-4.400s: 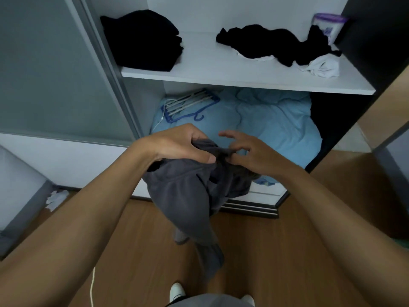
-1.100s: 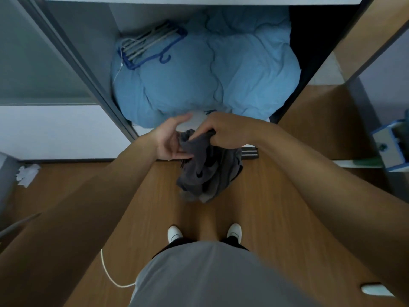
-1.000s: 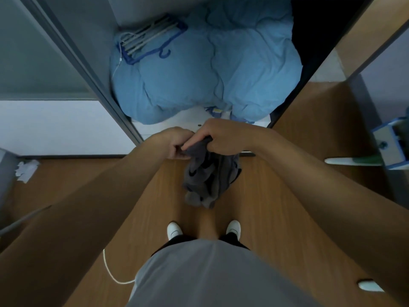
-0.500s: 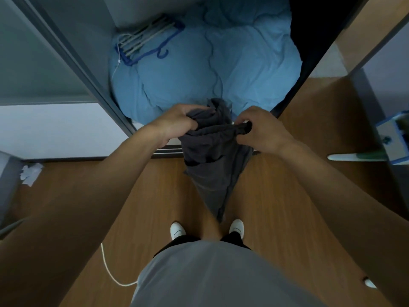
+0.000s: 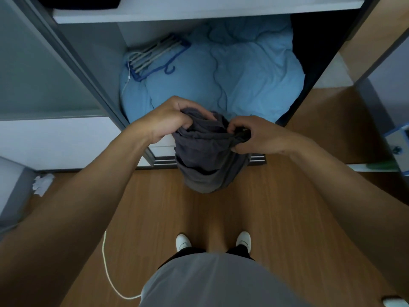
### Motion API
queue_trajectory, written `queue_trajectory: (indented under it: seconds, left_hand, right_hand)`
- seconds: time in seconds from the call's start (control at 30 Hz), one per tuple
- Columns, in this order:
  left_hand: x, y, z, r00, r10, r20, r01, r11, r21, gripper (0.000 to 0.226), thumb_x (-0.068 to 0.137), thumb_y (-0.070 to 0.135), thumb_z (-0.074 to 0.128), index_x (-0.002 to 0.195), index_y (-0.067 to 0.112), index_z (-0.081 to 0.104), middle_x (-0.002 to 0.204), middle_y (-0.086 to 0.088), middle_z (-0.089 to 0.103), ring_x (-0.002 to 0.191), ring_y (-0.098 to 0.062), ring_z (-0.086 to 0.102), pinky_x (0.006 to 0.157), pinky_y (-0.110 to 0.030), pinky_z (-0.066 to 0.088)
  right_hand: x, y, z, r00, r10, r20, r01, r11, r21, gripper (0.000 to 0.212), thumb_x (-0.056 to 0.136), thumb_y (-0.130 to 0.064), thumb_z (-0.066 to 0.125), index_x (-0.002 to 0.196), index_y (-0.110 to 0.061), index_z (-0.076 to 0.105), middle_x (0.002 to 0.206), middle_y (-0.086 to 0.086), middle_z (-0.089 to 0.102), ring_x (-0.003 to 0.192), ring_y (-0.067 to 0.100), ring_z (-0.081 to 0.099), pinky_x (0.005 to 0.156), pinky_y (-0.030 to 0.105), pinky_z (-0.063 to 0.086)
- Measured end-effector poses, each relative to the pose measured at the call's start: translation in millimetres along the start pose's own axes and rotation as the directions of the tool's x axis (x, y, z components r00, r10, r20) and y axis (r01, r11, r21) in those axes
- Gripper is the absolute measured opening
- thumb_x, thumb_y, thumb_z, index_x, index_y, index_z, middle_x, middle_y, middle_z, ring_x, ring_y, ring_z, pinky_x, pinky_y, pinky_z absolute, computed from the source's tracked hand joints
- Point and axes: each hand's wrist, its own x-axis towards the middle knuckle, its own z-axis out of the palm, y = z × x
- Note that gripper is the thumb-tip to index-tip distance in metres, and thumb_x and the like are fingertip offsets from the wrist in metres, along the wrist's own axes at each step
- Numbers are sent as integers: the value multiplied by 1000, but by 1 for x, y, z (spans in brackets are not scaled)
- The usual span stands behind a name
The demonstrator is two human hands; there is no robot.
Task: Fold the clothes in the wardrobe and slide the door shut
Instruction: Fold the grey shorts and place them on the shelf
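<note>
Right now I have both hands up in front of the open wardrobe, each clamped on the same grey garment (image 5: 208,160). My left hand (image 5: 168,118) is closed over its bunched top edge on the left side, and my right hand (image 5: 254,136) pinches a twisted fold of the cloth on the right, with a short stretch of fabric between the two. The rest of the garment hangs down in loose folds above the wooden floor (image 5: 276,207), its lower end clear of the boards and over the bottom track (image 5: 256,159) of the wardrobe. Behind my hands, the lower compartment holds a light blue quilt (image 5: 243,74), and a bundle of hangers (image 5: 155,56) lies on its back left part. A white shelf (image 5: 199,12) runs across above it, with a dark item at its left end that I cannot make out. The sliding door (image 5: 33,63) stands to the left, open. My white shoes (image 5: 183,241) are on the floor below, near a white cord (image 5: 108,269).
</note>
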Motion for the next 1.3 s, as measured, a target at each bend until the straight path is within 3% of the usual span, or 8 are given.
queue_trajectory:
  seconds: [0.17,0.3,0.37,0.6,0.87,0.97,1.1,1.3]
  left_hand:
    - [0,-20,-35,994,5,-105,-32,966,-258,55,78,10,64,132,17,63,118,0,73,113,-19,65,87,-22,54]
    - [-11,-54,-43,997,69,-30,-75,920,-384,104,60,50,92,144,14,43,144,-9,53,131,-17,54,102,-24,47]
    - [-11,-64,-34,1000,-6,-24,-1,963,-270,116,52,41,97,148,16,37,142,1,54,129,-9,55,98,-19,48]
    - [14,-50,4,996,11,-85,-39,943,-331,51,76,17,80,124,16,64,119,0,73,116,-16,66,97,-26,53]
    - [29,-4,18,984,-20,-176,-80,836,-543,42,68,4,71,109,13,70,102,-4,77,98,-19,73,83,-26,57]
    - [30,4,22,998,-10,-67,-33,794,-607,39,72,5,71,111,12,69,103,-5,77,98,-18,73,81,-25,57]
    - [20,1,25,989,-63,134,126,828,-546,44,75,7,79,116,17,66,108,1,77,102,-13,72,80,-22,58]
    - [19,27,40,992,-42,-119,-37,806,-590,35,84,-3,66,118,7,68,109,-8,75,101,-20,72,84,-28,58]
  right_hand:
    - [11,-15,4,920,-126,-372,169,982,84,24,73,2,73,86,-9,56,83,-7,56,76,3,51,68,19,40]
    - [19,-33,0,831,-142,-538,271,947,169,32,73,4,72,92,-15,56,88,-10,58,81,-5,56,74,9,41]
    - [21,-40,-2,836,-99,-539,272,929,251,35,75,5,73,98,-17,59,93,-5,62,83,-2,59,77,12,44]
    - [13,-55,-24,937,19,-349,217,751,623,46,77,2,73,118,-16,63,94,9,63,89,21,64,85,34,55]
    - [-4,-71,-72,821,391,-415,134,575,807,49,81,12,69,126,-9,64,117,17,64,86,23,72,71,31,61]
    - [-13,-69,-74,874,327,-359,189,451,872,47,86,16,58,126,-8,63,121,22,64,89,26,71,76,35,62]
    - [-20,-64,-71,933,221,-284,134,518,845,46,86,16,56,123,-9,65,100,19,70,88,29,70,87,41,60]
    - [-21,-31,-76,907,276,-318,204,372,906,30,87,-9,71,117,-9,67,102,11,77,96,22,74,78,31,60]
